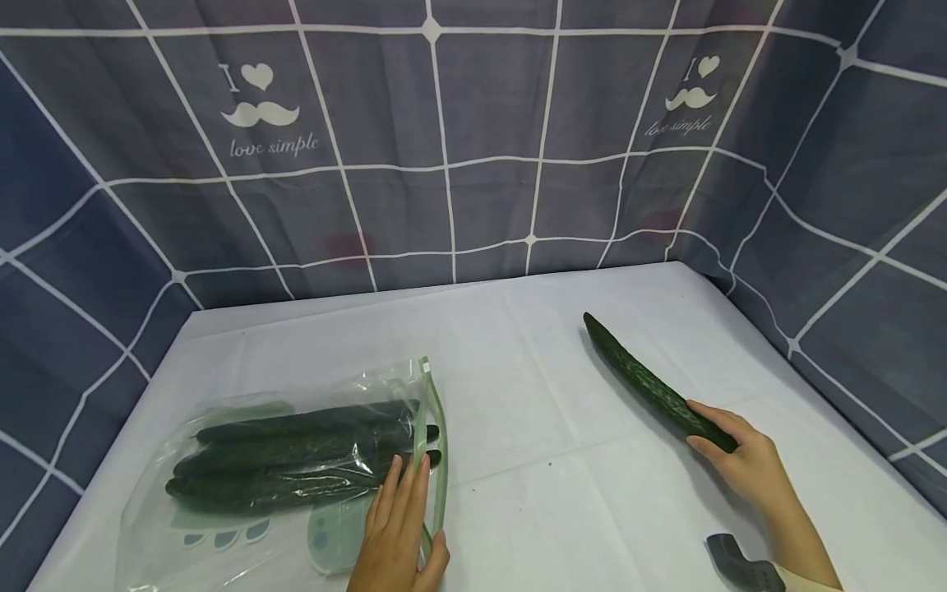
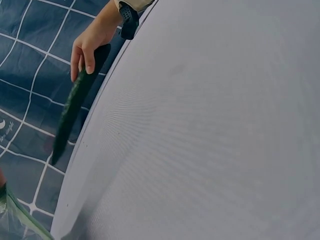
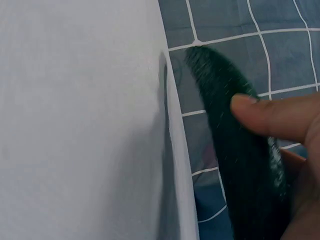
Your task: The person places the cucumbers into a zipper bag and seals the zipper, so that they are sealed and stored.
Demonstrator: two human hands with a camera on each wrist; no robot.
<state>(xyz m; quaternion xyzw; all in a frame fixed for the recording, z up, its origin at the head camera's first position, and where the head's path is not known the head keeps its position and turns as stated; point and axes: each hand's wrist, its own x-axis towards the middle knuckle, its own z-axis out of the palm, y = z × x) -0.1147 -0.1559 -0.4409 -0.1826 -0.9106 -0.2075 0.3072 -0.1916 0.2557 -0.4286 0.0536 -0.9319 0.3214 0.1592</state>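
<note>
A dark green cucumber (image 1: pixel 645 384) is gripped near its lower end by my right hand (image 1: pixel 750 456), its far end slanting up to the left. In the right wrist view, the thumb lies across the cucumber (image 3: pixel 227 130). On the left of the table lies a clear zip bag (image 1: pixel 288 559) with a green-edged mouth facing right. Several cucumbers (image 1: pixel 296 460) fill the bag, two ends poking out at the mouth. My left hand (image 1: pixel 399 526) rests on the bag near its mouth, fingers extended and thumb by the green edge. The left wrist view barely shows that hand.
A white cloth covers the table (image 1: pixel 518 362). Dark blue-grey checked curtains (image 1: pixel 488 107) with white lines stand along the back and both sides. A dark wrist strap (image 1: pixel 740 563) shows at my right forearm.
</note>
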